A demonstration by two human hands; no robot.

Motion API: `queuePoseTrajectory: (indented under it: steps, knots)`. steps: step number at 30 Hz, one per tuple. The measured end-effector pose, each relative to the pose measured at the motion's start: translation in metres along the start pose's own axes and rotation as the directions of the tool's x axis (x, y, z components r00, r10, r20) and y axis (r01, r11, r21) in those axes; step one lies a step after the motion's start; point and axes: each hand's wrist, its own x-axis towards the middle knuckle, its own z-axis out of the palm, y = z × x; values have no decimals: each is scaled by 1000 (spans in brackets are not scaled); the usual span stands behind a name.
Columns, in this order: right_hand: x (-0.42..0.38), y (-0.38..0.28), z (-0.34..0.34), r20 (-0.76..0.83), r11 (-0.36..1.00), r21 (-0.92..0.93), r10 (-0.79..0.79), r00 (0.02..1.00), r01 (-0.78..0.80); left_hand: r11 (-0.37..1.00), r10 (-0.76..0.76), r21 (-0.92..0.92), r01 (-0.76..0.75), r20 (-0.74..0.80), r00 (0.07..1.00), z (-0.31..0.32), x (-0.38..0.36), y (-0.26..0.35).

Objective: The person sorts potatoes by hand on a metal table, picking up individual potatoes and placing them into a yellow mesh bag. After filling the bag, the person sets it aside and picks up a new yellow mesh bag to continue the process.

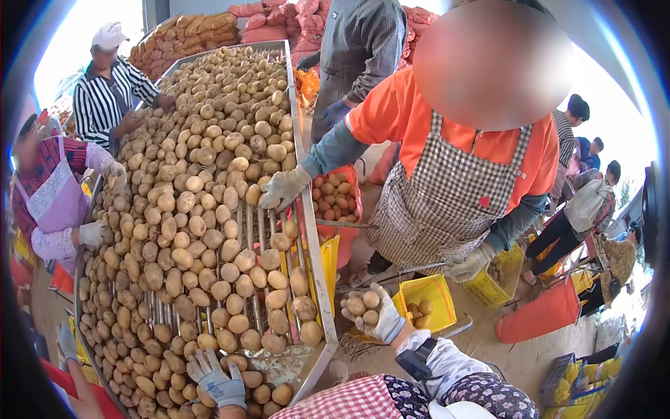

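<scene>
1. Potatoes [185, 202] cover most of the sorting table [314, 244], several deep toward the far end; bars [261, 230] show between them mid-right. Raised rim likely stops them rolling off.
2. Left hand [222, 383], gloved: palm down on the near potatoes, fingers spread, thumb out to the right. Probably a wide, light contact over round stock; no pinch seen.
3. Right hand [388, 322], gloved: palm up just outside the right rim, fingers curled around a few potatoes. Cupped shape likely stops them slipping out.
4. Yellow crate [441, 297] sits just right of that hand, potatoes inside. Short reach, I'd judge.
5. Edges: right rim runs far to near, then angles in at the near corner by a metal plate [286, 363]. Right hand is past it; left hand is inside.
6. Room: right hand has a gap between rim and crate. Left hand is hemmed by potatoes, so lifting looks easier than sliding.
7. Co-worker's glove [281, 188] rests farther up, at the right rim, well apart from both hands.
</scene>
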Motion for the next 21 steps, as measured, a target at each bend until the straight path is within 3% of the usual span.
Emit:
queuePoseTrajectory:
  steps: [3, 7, 11, 15, 17, 18, 19, 20, 21]
  knots:
    - [0, -16, 0, 56, 982, -188, -12, 998, 23, 999, -25, -49, 25, 3, 1000, -2, -3, -1]
    - [9, -8, -25, 40, 985, -144, 97, 994, -90, 999, -18, -48, 16, -22, 1000, 7, -3, -4]
    - [7, 8, -28, -43, 957, -283, 48, 998, -59, 996, -48, -82, 47, -15, 999, 6, -3, -1]
    - [-4, -8, -46, -113, 953, -292, 47, 992, -78, 992, -61, -115, 55, -47, 997, 10, -4, -1]
    - [-39, -28, -36, -97, 902, -431, -68, 993, 20, 994, -43, -107, 36, -58, 997, 10, -5, -2]
    - [-60, -39, -36, -118, 925, -352, -194, 974, 142, 995, -30, -99, 23, -74, 997, 11, -5, -3]
    - [-74, -79, -84, 56, 973, -199, -106, 993, 115, 995, -24, -100, 17, -74, 997, 12, -5, -4]
    - [-88, -121, -129, 62, 941, -288, -169, 984, 179, 995, -4, -100, -5, -91, 996, 13, -4, -5]
    - [-148, -90, -39, -128, 586, -705, -658, 742, 398, 995, 18, -97, -28, -102, 995, 13, -5, -5]
